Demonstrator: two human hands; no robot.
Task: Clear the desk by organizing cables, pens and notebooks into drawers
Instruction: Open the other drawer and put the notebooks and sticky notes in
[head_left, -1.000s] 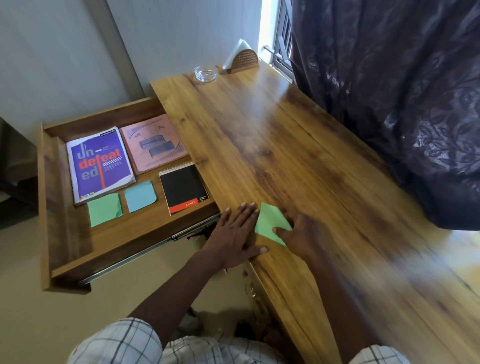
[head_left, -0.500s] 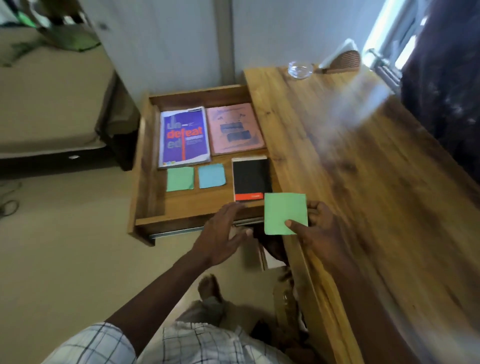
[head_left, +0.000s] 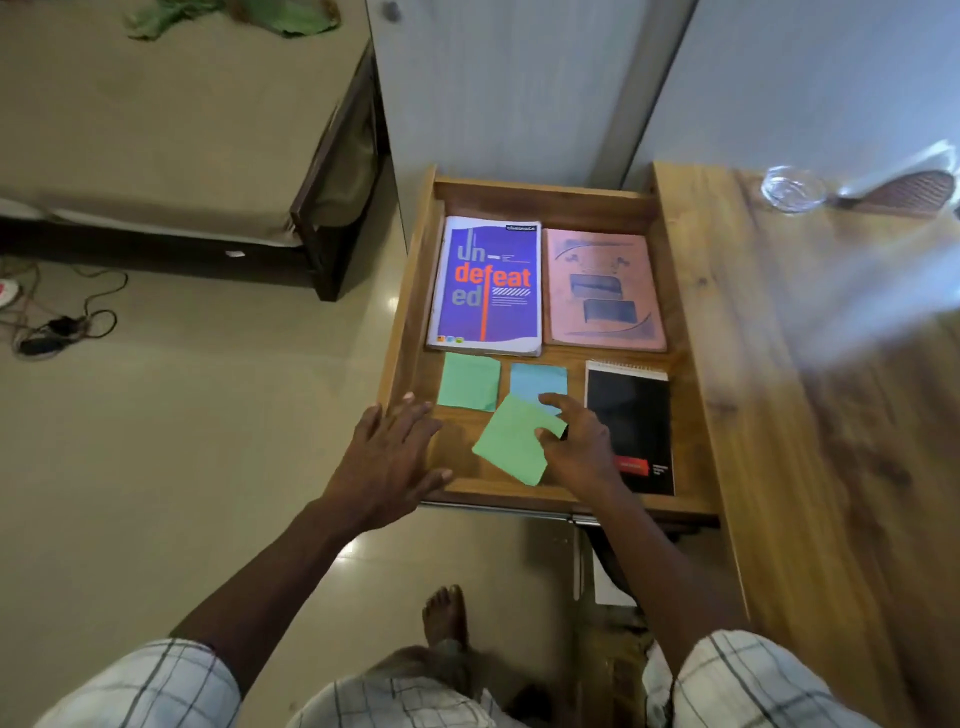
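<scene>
- Green note pad (head_left: 511, 441) hangs tilted just above the front of the open drawer (head_left: 410, 312), pinched at one corner by the right hand (head_left: 579, 447).
- Left hand (head_left: 395, 457) lies flat on the drawer's front left corner, fingers straight, holding nothing.
- Step: placing the pad. It probably needs squaring up next, then laying on bare wood.
- Drawer contents: purple book (head_left: 488, 286), pink notebook (head_left: 605, 291), black spiral notepad (head_left: 631, 415), second green pad (head_left: 467, 382), blue pad (head_left: 540, 379).

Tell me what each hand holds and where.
The right hand pinches the tilted green note pad by its right corner. The left hand holds nothing, lying open at the drawer corner.
</scene>
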